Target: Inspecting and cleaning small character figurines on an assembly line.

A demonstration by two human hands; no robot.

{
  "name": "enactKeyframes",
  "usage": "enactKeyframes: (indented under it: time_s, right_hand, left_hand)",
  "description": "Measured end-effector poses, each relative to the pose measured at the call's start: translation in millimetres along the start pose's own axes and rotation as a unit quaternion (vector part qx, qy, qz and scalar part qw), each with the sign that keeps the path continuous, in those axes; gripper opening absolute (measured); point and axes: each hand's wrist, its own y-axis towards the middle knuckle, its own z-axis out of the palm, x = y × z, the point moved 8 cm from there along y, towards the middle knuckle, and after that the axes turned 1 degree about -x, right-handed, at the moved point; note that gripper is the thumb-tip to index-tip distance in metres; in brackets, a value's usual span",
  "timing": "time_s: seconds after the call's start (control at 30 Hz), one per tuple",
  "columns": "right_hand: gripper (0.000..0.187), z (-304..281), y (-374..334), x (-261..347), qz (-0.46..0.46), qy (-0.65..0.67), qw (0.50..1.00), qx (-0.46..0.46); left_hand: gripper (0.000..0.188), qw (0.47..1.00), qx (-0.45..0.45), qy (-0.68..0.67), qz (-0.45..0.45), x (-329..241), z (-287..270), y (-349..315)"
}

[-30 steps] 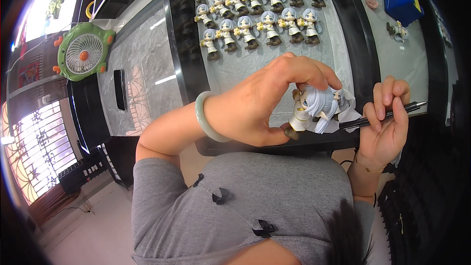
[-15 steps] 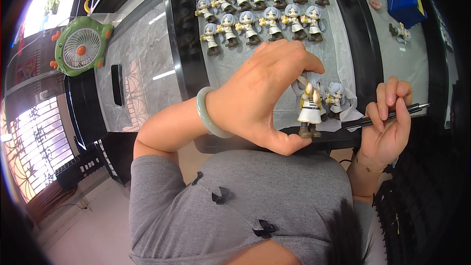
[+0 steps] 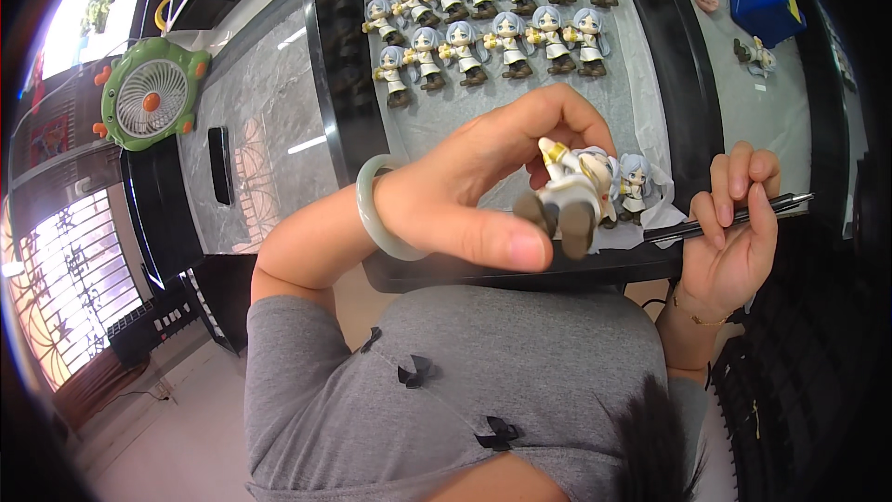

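I see a smooth plastic figurine (image 3: pixel 569 193), a glossy black pen (image 3: pixel 725 219), thin crinkly sheeting (image 3: pixel 641 93) and a polished stone-like bangle (image 3: pixel 372 209)

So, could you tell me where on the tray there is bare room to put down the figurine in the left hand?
The tray's far half is crowded with rows of standing figurines. Bare lining shows between the nearest row and the left hand, which holds the figurine. One figurine stands near the right hand.

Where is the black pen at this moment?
In the head view the black pen lies across the fingers of the right hand, at the right side, just right of the figurine that the left hand holds.
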Motion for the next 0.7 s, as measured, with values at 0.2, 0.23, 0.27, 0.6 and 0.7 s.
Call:
enactKeyframes:
  time_s: [0.2,0.23,0.27,0.6,0.7]
  right_hand:
    - [0.009,-1,0,0,-0.001,-0.002,1.000,-0.004]
    - [0.010,-1,1,0,0.000,-0.019,1.000,0.006]
    - [0.010,-1,0,0,-0.001,-0.019,1.000,0.005]
    - [0.013,8,-1,-3,0.016,-0.054,0.998,0.032]
    - [0.025,15,-5,-10,0.058,-0.066,0.995,0.048]
  left_hand:
    - [0.093,0.981,0.070,0.136,0.117,-11,3,-1]
    - [0.092,0.984,0.064,0.124,0.111,-10,3,-1]
    - [0.092,0.984,0.065,0.124,0.111,-10,4,-1]
    - [0.090,0.991,0.047,-0.013,0.123,-6,10,3]
    - [0.086,0.984,0.062,0.074,0.152,-12,13,2]
